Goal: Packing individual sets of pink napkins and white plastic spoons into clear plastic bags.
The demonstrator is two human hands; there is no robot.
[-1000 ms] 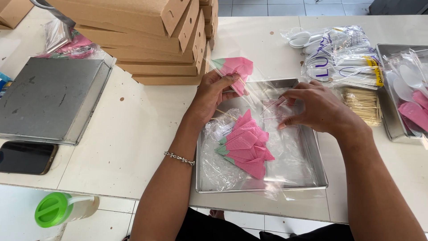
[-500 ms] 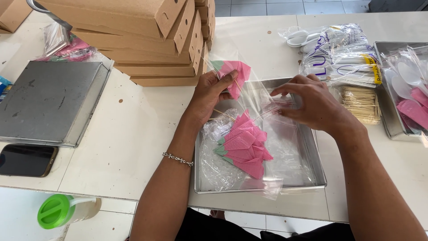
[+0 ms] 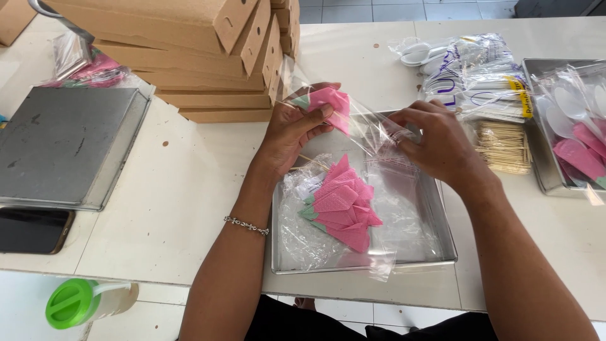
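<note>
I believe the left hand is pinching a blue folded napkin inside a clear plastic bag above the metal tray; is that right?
Not quite: the head view shows the folded napkin is pink, not blue. The left hand does pinch it inside the clear plastic bag, above the metal tray.

Right tray (image 3: 536, 126) cut by edge, toothpicks (image 3: 505, 146) partly hidden — bag print unreadable

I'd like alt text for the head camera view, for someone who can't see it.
A person's left hand holds a folded pink napkin inside a clear plastic bag, while the right hand grips the bag's other end above a metal tray of more bagged pink napkins. Stacked cardboard boxes stand behind.
</note>
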